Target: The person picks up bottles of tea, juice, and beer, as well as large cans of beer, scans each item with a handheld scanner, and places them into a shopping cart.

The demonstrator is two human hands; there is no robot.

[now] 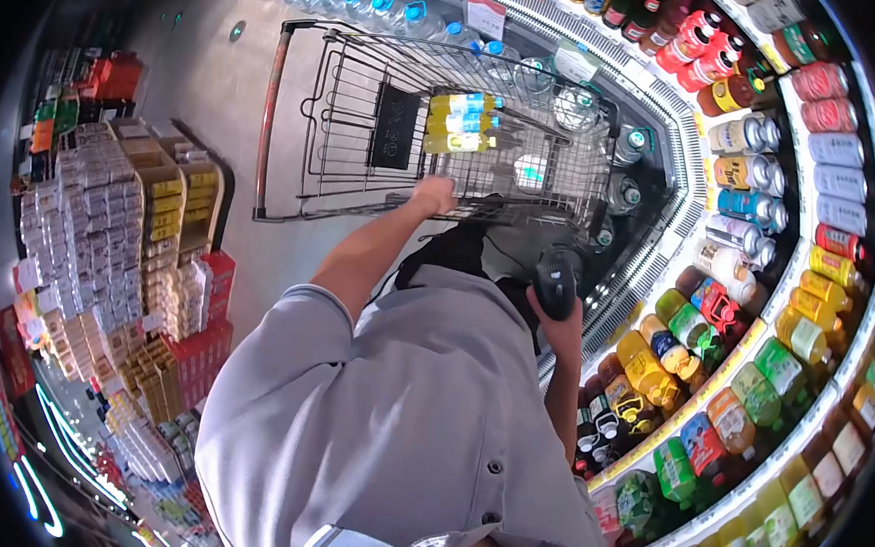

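A shop aisle is running along a drinks shelf (680,178). The left hand (435,193) is clenching the handle of the wire cart (347,118), standing by the shelf edge, probably stiff and heavy. The right hand (558,327) is grasping a black scanner (555,279), likely light, around its middle

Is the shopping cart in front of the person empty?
No, the shopping cart holds several bottles with yellow labels.

Shelved drink bottles (649,370), stacked boxes (166,202)
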